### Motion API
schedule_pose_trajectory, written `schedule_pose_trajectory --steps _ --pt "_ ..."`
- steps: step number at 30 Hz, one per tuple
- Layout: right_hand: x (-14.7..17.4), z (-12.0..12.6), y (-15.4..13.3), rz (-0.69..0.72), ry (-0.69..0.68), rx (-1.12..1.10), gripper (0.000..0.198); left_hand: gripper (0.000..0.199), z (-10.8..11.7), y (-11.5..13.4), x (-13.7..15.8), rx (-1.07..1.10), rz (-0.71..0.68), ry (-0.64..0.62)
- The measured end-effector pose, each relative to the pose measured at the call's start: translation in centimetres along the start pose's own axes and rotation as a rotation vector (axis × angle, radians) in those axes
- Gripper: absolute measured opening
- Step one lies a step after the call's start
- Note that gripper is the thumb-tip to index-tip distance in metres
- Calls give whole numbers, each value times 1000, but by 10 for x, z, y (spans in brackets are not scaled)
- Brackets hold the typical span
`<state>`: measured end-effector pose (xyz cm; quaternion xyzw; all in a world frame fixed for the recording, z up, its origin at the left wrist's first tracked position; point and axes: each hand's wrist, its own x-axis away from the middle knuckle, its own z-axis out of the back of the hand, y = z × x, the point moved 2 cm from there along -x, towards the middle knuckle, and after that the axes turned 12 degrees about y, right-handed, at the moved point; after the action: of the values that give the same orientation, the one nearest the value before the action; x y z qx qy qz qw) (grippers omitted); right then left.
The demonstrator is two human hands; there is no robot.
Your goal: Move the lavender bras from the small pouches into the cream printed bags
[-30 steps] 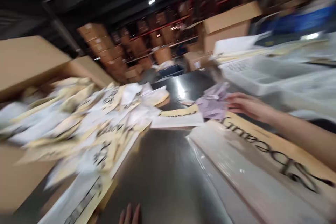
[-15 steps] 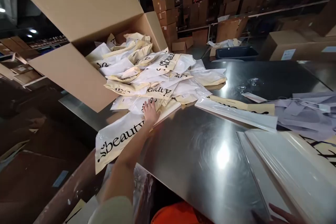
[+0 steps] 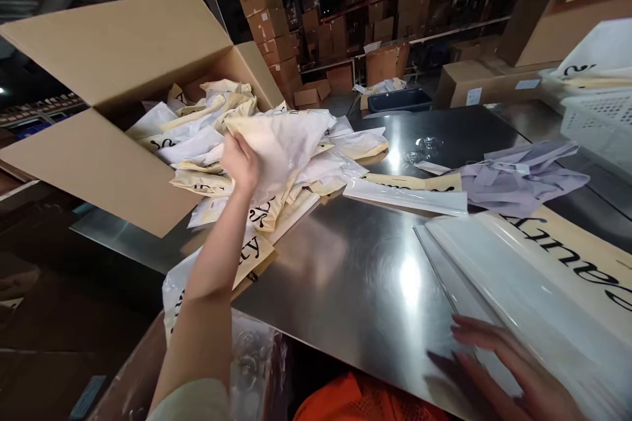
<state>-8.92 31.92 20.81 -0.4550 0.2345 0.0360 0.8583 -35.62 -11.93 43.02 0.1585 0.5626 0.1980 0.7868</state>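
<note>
My left hand (image 3: 240, 163) is closed on the edge of a white and cream plastic bag (image 3: 286, 145), lifted over the heap. More packed bags (image 3: 195, 143) with black lettering spill from an open cardboard box (image 3: 148, 33) onto the metal table (image 3: 365, 263). Beneath my left forearm, a lettered bag (image 3: 254, 253) overhangs the table edge. My right hand (image 3: 508, 362) is open, fingers stretched, at the near edge of a stack of flat white and cream bags (image 3: 523, 270); whether it touches them I cannot tell.
Beyond the flat stack lie a crumpled lilac cloth piece (image 3: 518, 174) and a long narrow bag (image 3: 409, 194). A white perforated basket (image 3: 600, 118) with bags stands at the right. Behind the table are a dark bin (image 3: 399, 100) and stacked cartons (image 3: 269, 26).
My left hand has picked up a bag from the heap and raised it. My right hand has come further into view beside the flat bags. The view has swung right.
</note>
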Motion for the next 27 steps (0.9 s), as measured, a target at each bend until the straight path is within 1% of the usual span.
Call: schedule_pose_trajectory --steps 1,2,3,4,5,6,8,10,12,13,14,15,16,18,20,21,22,24,25,26,27 --pt "-10 -5 -7 -76 -10 -42 32 50 15 11 -13 19 -31 42" --pt "-19 -12 -13 -161 -23 -93 37 47 28 21 -22 42 -79 56" --pt "-28 -21 -20 -246 -35 -161 41 43 35 32 -29 62 -137 37" --pt "-36 -31 -27 -329 -48 -243 45 40 38 42 -30 77 -198 -12" --pt "-43 -42 -33 -404 -61 -332 49 38 36 52 -27 87 -256 -79" --pt "-48 -53 -38 -475 -68 -419 53 37 29 60 -19 94 -305 -159" --pt "-51 -74 -44 -610 -69 -556 62 37 6 71 10 108 -354 -322" --pt "-45 -90 -43 -744 -58 -627 71 34 -21 77 51 155 -364 -486" --pt "-31 -97 -35 -874 -45 -663 77 34 -41 75 97 224 -365 -653" --pt "-22 -97 -29 -932 -31 -679 77 36 -46 71 119 262 -364 -723" --pt "-13 -95 -23 -984 -12 -700 77 38 -45 64 138 296 -356 -781" --pt "-3 -91 -17 -1032 3 -725 76 38 -41 55 155 319 -337 -826" --pt "6 -86 -12 -1074 15 -747 74 36 -32 44 170 331 -306 -858" --pt "19 -77 -6 -1150 7 -773 70 29 -3 14 192 322 -230 -896" --pt "26 -74 -7 -1213 -50 -787 68 24 36 -20 209 257 -157 -895" --pt "27 -76 -11 -1239 -85 -797 67 25 57 -37 216 203 -115 -881" --pt "27 -80 -16 -1267 -126 -812 67 28 79 -54 223 132 -48 -855" --pt "23 -91 -27 -1306 -186 -848 74 37 121 -81 239 31 124 -866" --pt "20 -96 -30 -1311 -184 -847 81 40 141 -92 248 13 226 -900" --pt "15 -99 -32 -1293 -151 -818 89 43 158 -100 257 20 334 -946" --pt "9 -100 -31 -1245 -100 -755 97 46 174 -105 268 47 447 -992"
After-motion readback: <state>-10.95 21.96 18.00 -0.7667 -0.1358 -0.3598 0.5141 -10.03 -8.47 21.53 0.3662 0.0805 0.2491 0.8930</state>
